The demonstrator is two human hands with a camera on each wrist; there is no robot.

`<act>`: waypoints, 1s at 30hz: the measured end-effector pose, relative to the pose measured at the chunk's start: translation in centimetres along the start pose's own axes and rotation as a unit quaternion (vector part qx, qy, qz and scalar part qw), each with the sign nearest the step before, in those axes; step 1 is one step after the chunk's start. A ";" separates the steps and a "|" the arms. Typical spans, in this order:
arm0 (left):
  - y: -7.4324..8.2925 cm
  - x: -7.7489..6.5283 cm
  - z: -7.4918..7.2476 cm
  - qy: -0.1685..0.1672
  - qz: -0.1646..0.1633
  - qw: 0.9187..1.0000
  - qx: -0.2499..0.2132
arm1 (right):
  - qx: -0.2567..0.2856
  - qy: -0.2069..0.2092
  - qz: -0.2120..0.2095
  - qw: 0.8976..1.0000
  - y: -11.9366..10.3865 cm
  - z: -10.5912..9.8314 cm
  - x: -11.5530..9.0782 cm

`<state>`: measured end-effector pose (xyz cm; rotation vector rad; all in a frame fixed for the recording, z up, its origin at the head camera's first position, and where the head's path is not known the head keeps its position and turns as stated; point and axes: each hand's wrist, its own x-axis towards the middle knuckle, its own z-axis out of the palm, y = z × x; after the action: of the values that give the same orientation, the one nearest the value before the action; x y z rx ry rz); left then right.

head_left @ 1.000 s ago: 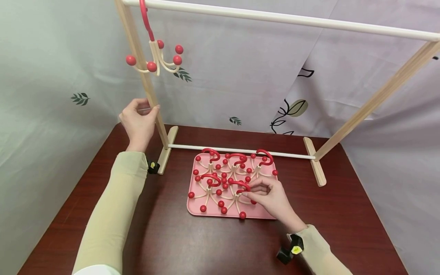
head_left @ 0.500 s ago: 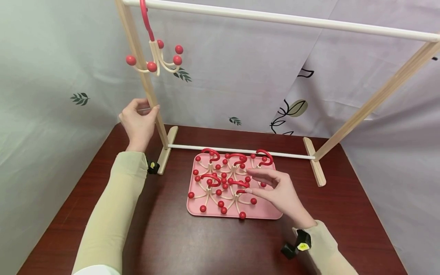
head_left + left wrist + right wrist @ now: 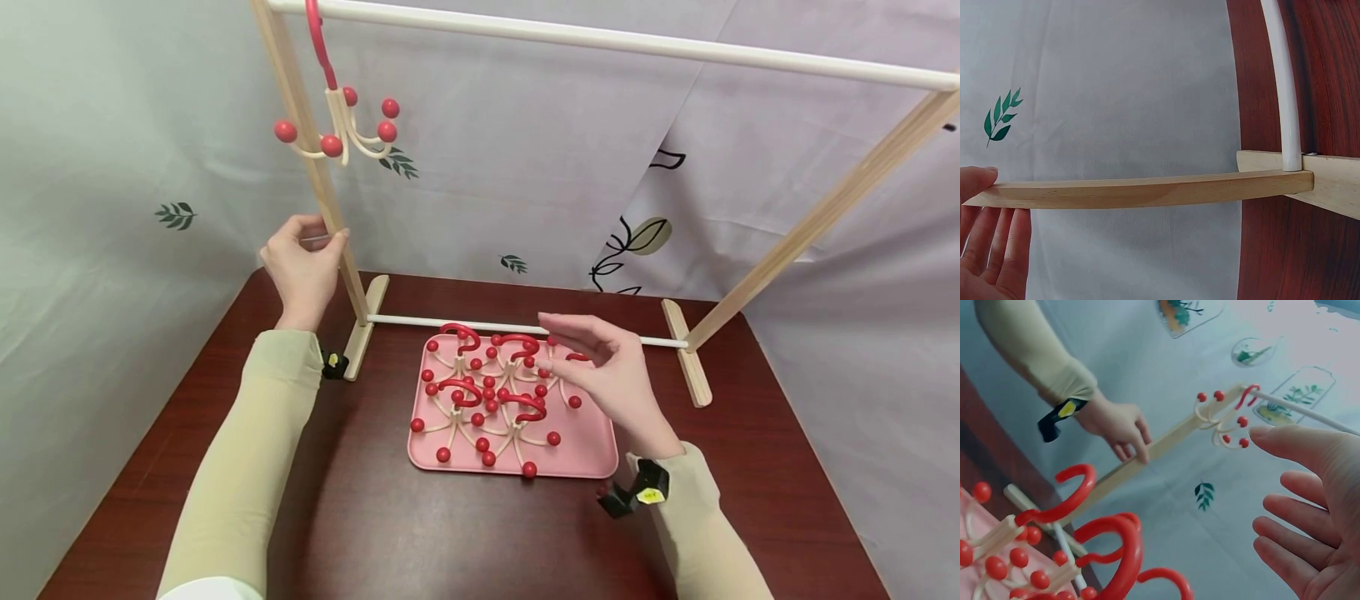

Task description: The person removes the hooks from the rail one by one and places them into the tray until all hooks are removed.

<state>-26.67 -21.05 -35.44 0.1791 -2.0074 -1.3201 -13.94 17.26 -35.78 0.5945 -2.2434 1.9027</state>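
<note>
My left hand (image 3: 302, 267) grips the wooden left post (image 3: 1147, 192) of a rack, thumb on one side and fingers on the other. Above it a red-hooked hanger (image 3: 338, 112) with curved pale arms and red balls hangs from the left end of the white top rod (image 3: 600, 36). My right hand (image 3: 617, 379) is over the back right of a pink tray (image 3: 581, 457), holding nothing, thumb and fingers spread apart. It partly hides one hanger there. Several more of these hangers lie in the tray, such as the front right one (image 3: 517, 427).
A white lower bar (image 3: 420, 321) joins the rack's feet behind the tray. The right post (image 3: 817, 217) slants up at the right, its foot (image 3: 686, 354) on the dark red table (image 3: 390, 533). A patterned cloth (image 3: 480, 167) hangs behind.
My right hand has let go of the front right hanger's red hook, leaving it in the tray, and has moved back toward the tray's far right corner. The left hand stays put.
</note>
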 end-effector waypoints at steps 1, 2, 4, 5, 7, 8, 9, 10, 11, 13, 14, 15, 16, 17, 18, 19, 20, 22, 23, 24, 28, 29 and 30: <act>0.0 0.0 0.0 0.000 0.001 1.000 0.000 | 0.001 0.001 -0.004 1.000 -0.1 0.1 0.3; 0.0 0.0 0.1 -0.001 0.001 1.000 0.001 | 0.002 0.000 -0.009 1.000 -0.1 0.2 0.5; 0.0 0.1 0.1 -0.001 0.001 1.000 0.001 | 0.005 -0.004 -0.020 1.000 -0.1 0.4 1.1; 0.0 0.1 0.1 -0.001 0.001 1.000 0.003 | 0.005 -0.006 -0.027 1.000 -0.1 0.5 1.4; 0.1 0.1 0.1 0.000 0.001 1.000 0.005 | 0.005 -0.009 -0.035 0.999 -0.2 0.8 2.0; 0.1 0.0 0.1 0.000 0.001 1.000 0.005 | 0.004 -0.009 -0.037 0.999 -0.2 0.9 2.2; 0.1 0.0 0.1 -0.001 0.001 1.000 0.005 | 0.004 -0.009 -0.038 0.999 -0.3 1.1 2.5; 0.1 0.0 0.1 -0.001 0.000 1.000 0.006 | 0.003 -0.009 -0.037 0.999 -0.5 1.3 2.8; 0.1 0.0 0.1 -0.002 0.002 1.000 0.005 | 0.003 -0.009 -0.035 0.999 -0.6 1.5 3.1; 0.1 0.0 0.0 -0.003 0.003 1.000 0.003 | -0.002 -0.012 -0.036 0.999 -0.9 1.9 3.8; 0.1 0.0 0.0 -0.004 0.003 1.000 0.003 | -0.005 -0.013 -0.038 0.999 -1.2 2.1 4.2; 0.0 0.0 0.0 -0.004 0.003 1.000 0.005 | -0.008 -0.015 -0.041 0.999 -1.5 2.3 4.5; 0.0 0.0 -0.1 -0.003 0.003 1.000 0.005 | -0.011 -0.016 -0.043 0.999 -2.0 2.5 4.8; 0.0 0.0 -0.1 -0.003 0.004 1.000 0.005 | -0.013 -0.017 -0.049 0.999 -2.5 2.7 5.1; 0.0 -0.1 -0.1 -0.002 0.004 1.000 0.006 | -0.016 -0.018 -0.055 0.998 -3.1 2.8 5.3; -0.1 0.0 -0.1 -0.002 0.006 1.000 0.008 | -0.017 -0.019 -0.058 0.998 -3.6 3.0 5.5; -0.1 0.0 -0.1 -0.002 0.006 1.000 0.007 | -0.019 -0.018 -0.062 0.998 -4.2 3.1 5.8; -0.1 0.0 -0.1 -0.002 0.004 1.000 0.006 | -0.018 -0.019 -0.069 0.997 -5.2 3.3 6.2; -0.1 0.0 -0.1 -0.002 0.003 1.000 0.006 | -0.018 -0.020 -0.072 0.997 -5.5 3.3 6.4; -0.1 0.0 -0.1 -0.002 0.003 1.000 0.005 | -0.018 -0.020 -0.074 0.997 -5.7 3.3 6.7; -0.1 0.0 -0.1 -0.002 -0.001 1.000 0.002 | -0.013 -0.018 -0.082 0.996 -6.6 3.5 7.8; -0.1 0.1 -0.1 -0.002 -0.002 1.000 0.001 | -0.013 -0.017 -0.086 0.996 -6.7 3.6 8.1; -0.2 0.1 0.0 -0.001 -0.002 1.000 0.001 | -0.013 -0.016 -0.090 0.996 -6.9 3.6 8.3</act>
<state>-26.74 -21.20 -35.52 0.1813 -2.0117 -1.3211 -18.38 11.16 -27.20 0.8003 -2.1480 1.7880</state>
